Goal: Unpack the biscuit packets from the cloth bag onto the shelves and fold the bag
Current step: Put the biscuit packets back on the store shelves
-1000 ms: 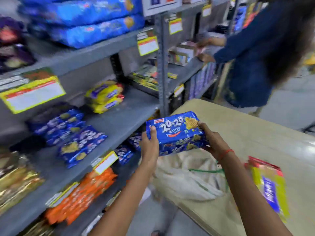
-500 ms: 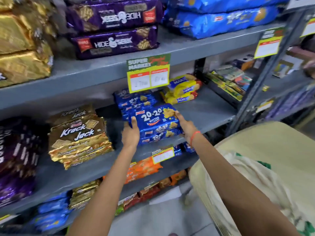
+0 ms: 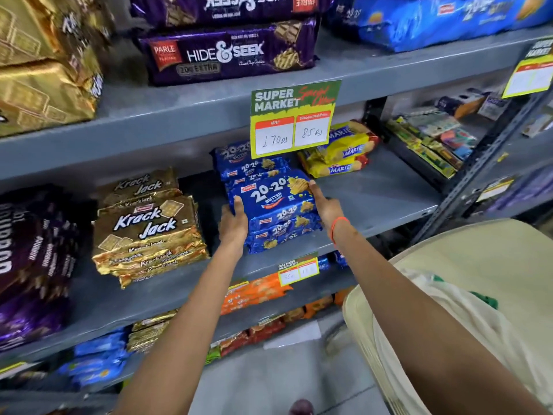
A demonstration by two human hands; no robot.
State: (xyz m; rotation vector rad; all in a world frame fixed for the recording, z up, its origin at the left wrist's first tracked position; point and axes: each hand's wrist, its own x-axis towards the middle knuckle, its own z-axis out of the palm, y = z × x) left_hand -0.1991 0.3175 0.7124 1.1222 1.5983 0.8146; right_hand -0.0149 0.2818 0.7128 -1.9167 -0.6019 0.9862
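1. The left hand (image 3: 235,224) and the right hand (image 3: 324,205) gripped a blue foil "20-20" butter biscuit packet (image 3: 273,202) by its two short ends, the fingers (image 3: 238,205) of each hand curled over the packet's top edge.
2. The gripped packet sat on top of a stack of matching blue packets (image 3: 281,232) on the grey metal middle shelf (image 3: 386,202). Whether its weight already rested fully on the stack could not be told.
3. Just behind the fingers lay more blue packets of the same kind (image 3: 248,163); to the left of the left hand stood gold "Krack Jack" packets (image 3: 146,232), and beyond the right hand yellow "Marie" packets (image 3: 341,154).
4. The off-white cloth bag with green trim (image 3: 449,319) lay on the pale table (image 3: 493,253), under the right forearm and well apart from the fingers.
5. Judged progress: this packet was at its final placing step and only needed releasing. The bag was not yet folded. Whether packets remained inside it could not be told, since its contents were hidden.
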